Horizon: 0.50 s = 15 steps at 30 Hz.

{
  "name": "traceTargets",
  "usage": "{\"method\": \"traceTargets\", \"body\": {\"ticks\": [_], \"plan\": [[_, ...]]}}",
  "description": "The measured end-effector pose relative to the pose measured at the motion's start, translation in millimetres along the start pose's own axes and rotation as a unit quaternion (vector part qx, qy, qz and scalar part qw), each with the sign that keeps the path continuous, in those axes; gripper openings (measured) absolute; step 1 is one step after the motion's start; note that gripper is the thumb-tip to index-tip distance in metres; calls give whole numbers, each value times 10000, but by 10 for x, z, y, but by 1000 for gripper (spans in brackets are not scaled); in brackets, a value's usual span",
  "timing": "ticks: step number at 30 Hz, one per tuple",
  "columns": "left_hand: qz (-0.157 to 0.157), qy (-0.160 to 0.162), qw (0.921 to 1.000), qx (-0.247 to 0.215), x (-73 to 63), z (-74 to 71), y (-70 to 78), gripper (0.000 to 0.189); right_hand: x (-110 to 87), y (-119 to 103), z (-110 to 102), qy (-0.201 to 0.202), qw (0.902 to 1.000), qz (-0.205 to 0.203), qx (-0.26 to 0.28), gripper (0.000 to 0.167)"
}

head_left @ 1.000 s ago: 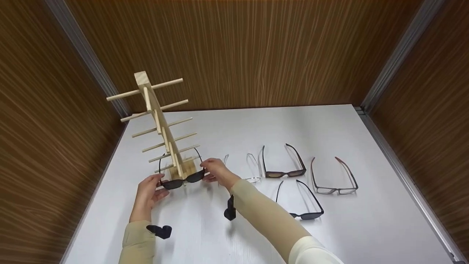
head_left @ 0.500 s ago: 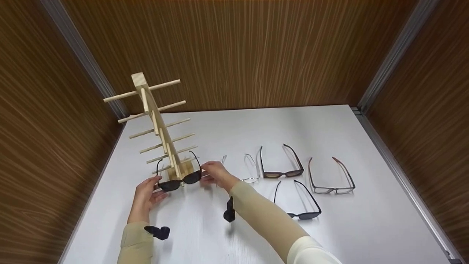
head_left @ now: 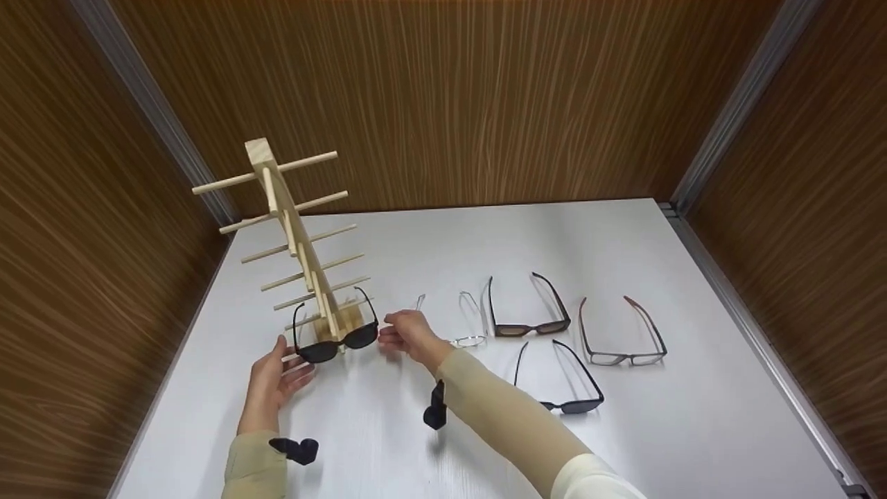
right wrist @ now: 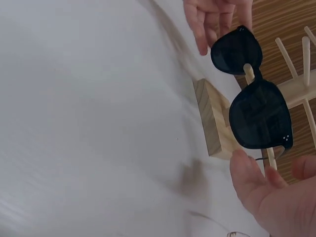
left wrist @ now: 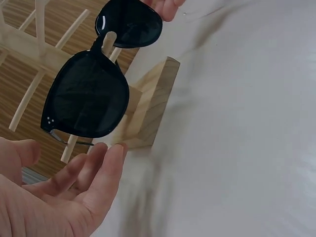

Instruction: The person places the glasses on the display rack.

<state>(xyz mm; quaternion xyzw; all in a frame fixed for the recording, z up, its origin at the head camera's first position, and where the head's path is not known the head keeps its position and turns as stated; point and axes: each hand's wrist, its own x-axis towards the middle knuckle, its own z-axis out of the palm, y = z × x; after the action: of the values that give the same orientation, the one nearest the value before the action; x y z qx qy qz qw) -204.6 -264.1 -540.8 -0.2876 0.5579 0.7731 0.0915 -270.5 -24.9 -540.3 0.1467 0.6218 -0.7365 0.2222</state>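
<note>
Black sunglasses [head_left: 319, 351] hang on a low front peg of the wooden display stand [head_left: 294, 229], their temples pointing back past its lower side pegs. In the left wrist view the peg tip passes under the bridge between the dark lenses [left wrist: 89, 96]. Beside the left end of the frame is my left hand [head_left: 267, 384], thumb and fingers spread and holding nothing. At the other end my right hand [head_left: 414, 336] is just off the frame, fingers loosely extended. From the right wrist view, its fingertips lie near the hinge of the sunglasses [right wrist: 261, 116] without gripping it.
Right of the stand, thin clear-framed glasses [head_left: 470, 341] lie partly behind my right hand. Brown-lensed sunglasses [head_left: 532, 330], black sunglasses [head_left: 581, 406] partly covered by my right arm, and grey glasses with reddish temples [head_left: 627, 359] lie on the white table [head_left: 721, 430]. Wood-grain panels surround it.
Both hands have let go of the sunglasses and drawn slightly away from the frame. The sunglasses now hang on the peg by themselves. The head view has shifted a little.
</note>
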Motion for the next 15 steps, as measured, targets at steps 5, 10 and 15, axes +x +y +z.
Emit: {"method": "traceTargets", "body": {"ticks": [5, 10, 15], "plan": [[-33, -3, 10000, 58, -7, -9, -109, 62, -80, 7, -25, 107, 9997, 48, 204, 28], [-69, -118, 9999, 88, -16, -22, -203, 65, -182, 10, -59, 16, 9996, 210, 202, 34], [-23, -175, 9998, 125, -41, -32, -284, 65, -267, 47, -94, -133, 9985, 411, 340, 34]]}}
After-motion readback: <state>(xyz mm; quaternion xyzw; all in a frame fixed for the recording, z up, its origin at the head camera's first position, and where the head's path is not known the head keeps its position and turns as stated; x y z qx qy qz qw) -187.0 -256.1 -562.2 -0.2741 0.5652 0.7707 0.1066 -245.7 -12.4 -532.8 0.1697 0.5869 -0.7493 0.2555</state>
